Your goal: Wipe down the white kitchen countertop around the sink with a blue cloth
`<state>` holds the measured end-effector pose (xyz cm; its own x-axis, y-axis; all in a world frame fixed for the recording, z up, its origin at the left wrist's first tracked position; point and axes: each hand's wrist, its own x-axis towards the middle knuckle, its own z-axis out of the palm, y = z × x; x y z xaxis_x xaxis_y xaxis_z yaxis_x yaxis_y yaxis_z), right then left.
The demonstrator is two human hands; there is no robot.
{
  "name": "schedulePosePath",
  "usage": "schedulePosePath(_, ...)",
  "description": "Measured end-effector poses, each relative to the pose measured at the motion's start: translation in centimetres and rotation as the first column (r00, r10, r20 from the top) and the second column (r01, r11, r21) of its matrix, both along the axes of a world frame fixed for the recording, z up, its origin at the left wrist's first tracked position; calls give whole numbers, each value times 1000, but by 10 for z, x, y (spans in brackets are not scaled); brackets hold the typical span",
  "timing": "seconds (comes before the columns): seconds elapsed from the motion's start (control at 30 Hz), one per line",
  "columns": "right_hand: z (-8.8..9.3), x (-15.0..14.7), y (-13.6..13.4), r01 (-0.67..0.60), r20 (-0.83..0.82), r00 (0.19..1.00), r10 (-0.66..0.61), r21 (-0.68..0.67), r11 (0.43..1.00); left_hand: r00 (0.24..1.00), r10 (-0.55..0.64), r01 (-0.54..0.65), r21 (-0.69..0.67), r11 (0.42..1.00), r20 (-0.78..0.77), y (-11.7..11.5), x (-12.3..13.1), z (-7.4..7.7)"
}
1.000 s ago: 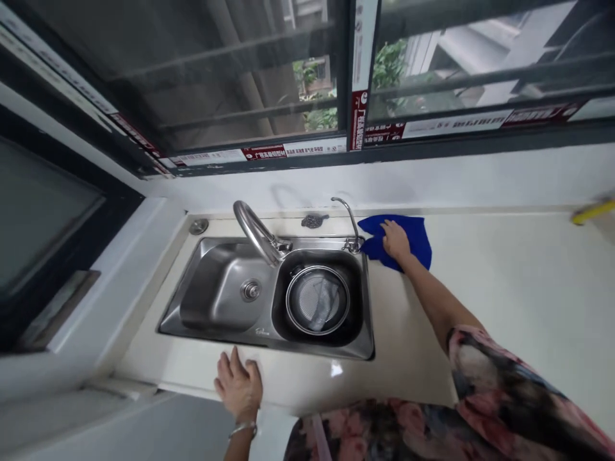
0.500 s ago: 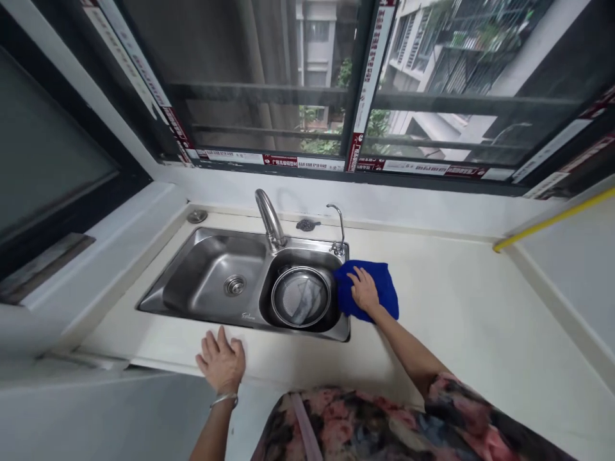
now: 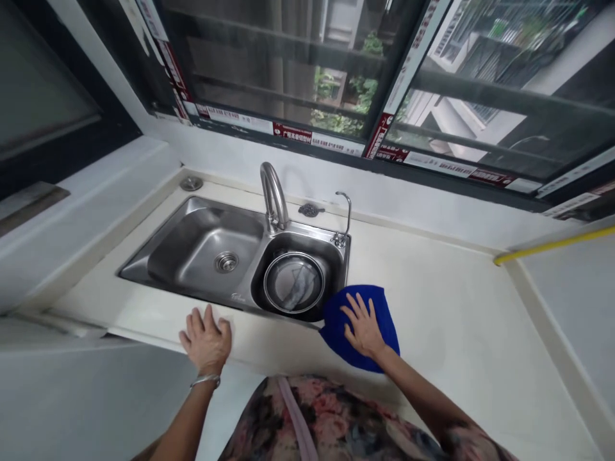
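Observation:
A blue cloth (image 3: 384,320) lies spread on the white countertop (image 3: 432,294), its left part at the right end of the sink (image 3: 243,301). On top of it my right hand (image 3: 364,328) rests flat with fingers spread. My left hand (image 3: 207,340) lies on the counter's front edge, below the left basin, fingers apart and holding nothing; a silver bracelet (image 3: 205,381) circles that wrist. Inside the right basin is a round metal strainer or bowl (image 3: 275,282) with a greyish, see-through item in it that I cannot make out.
A curved faucet (image 3: 275,195) rises behind the sink, with a thin small tap (image 3: 346,214) to its right. Between them lies a dark drain-like piece (image 3: 311,210). A round metal cap (image 3: 191,184) is at the back left. The yellow pipe (image 3: 552,246) runs along the right wall.
My right hand and the blue cloth have moved toward the counter's front edge, and the fingers are spread wider. The camera view has shifted and tilted; my left hand stays on the front edge.

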<state>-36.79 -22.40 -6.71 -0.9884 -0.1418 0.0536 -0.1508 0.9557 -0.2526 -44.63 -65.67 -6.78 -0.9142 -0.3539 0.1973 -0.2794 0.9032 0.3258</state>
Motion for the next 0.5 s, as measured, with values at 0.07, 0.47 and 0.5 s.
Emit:
schedulePosePath(0.07,2,-31,5,41,-11,999,-41,30,999,999,7,-7,1,1000,33,-1,0,-1)
schedulePosePath(0.47,-12,-217,45,306,-28,952,-305,43,951,993,45,-45,-4,999,113,0,-2,3)
schedulePosePath(0.5,-13,-224,43,320,-27,947,-319,48,946,992,48,-48,-7,999,114,1,-2,3)
